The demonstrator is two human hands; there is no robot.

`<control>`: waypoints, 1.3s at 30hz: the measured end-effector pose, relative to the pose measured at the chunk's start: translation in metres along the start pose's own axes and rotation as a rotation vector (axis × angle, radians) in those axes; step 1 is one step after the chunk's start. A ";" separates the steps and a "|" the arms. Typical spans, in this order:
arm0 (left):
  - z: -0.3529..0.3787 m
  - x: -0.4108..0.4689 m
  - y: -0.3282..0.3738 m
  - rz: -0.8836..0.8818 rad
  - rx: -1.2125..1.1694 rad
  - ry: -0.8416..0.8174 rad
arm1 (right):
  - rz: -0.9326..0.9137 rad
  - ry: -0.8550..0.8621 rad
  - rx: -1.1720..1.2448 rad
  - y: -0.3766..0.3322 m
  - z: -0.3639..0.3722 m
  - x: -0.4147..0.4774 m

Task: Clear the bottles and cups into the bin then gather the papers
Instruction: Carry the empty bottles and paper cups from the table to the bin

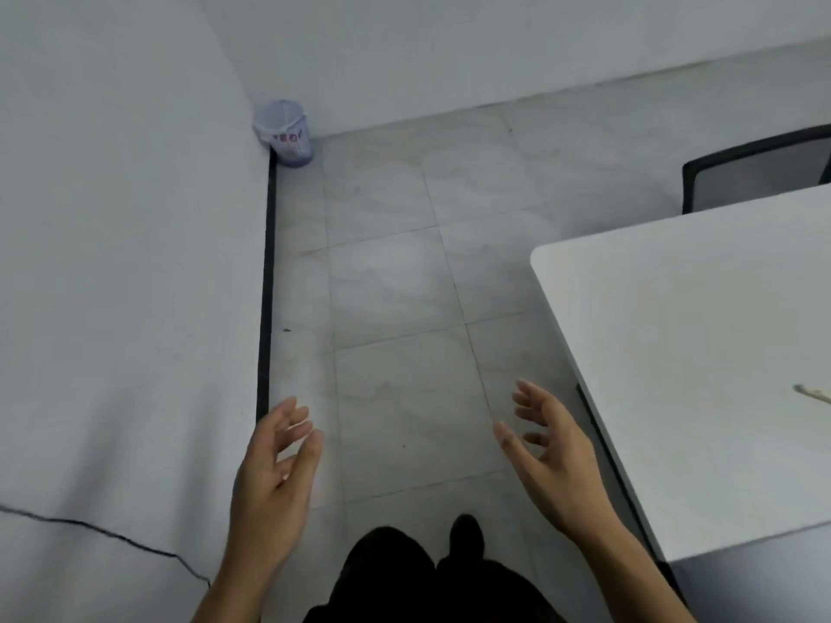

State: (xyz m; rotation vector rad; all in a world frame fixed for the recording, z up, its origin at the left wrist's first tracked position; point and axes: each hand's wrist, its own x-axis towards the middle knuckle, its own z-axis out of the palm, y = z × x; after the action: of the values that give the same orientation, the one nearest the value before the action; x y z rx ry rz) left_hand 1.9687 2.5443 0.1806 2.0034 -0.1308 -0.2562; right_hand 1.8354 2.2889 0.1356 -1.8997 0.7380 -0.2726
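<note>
Left hand point(270, 478) and right hand point(553, 469) empty, bin point(285, 132) far off in the corner.
Fingers loosely spread, gripping nothing; we'd turn right and face the table point(674, 353) squarely before reaching. No bottles, cups or papers show from where we stand, and a thin pale thing point(811, 393) at the frame's edge is cut off.

I'm seeing a white table point(674, 330) standing at the right, a black mesh chair point(755, 179) sitting behind it, and a thin pale stick point(810, 392) lying on the tabletop.
</note>
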 end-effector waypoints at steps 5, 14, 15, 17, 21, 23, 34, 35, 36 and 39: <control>0.029 0.123 0.040 -0.012 -0.129 0.071 | -0.031 0.010 0.004 -0.035 -0.012 0.129; 0.143 0.392 0.079 0.017 -0.080 -0.159 | 0.149 0.255 0.010 -0.037 -0.008 0.345; 0.159 0.426 0.097 0.032 -0.087 -0.205 | 0.157 0.292 0.024 -0.046 -0.014 0.368; 0.195 0.495 0.138 0.080 -0.080 -0.296 | 0.194 0.423 0.038 -0.058 -0.029 0.418; 0.271 0.595 0.217 0.163 -0.057 -0.461 | 0.269 0.650 0.085 -0.068 -0.063 0.481; 0.315 0.630 0.248 0.202 -0.048 -0.525 | 0.302 0.757 0.120 -0.062 -0.081 0.508; 0.587 0.751 0.385 0.438 0.061 -0.925 | 0.414 1.039 0.223 0.004 -0.223 0.717; 0.608 0.761 0.404 0.462 0.058 -0.935 | 0.409 1.041 0.202 0.003 -0.242 0.734; 0.627 0.770 0.420 0.476 0.060 -0.945 | 0.413 1.045 0.188 0.002 -0.260 0.748; 0.677 0.785 0.458 0.474 0.015 -0.981 | 0.413 1.096 0.186 0.000 -0.304 0.773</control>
State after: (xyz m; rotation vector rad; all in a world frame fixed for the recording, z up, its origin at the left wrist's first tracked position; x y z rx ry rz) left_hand 2.5791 1.5902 0.2167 1.6330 -1.1998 -0.8999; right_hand 2.2913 1.5954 0.1629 -1.2693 1.7152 -1.1052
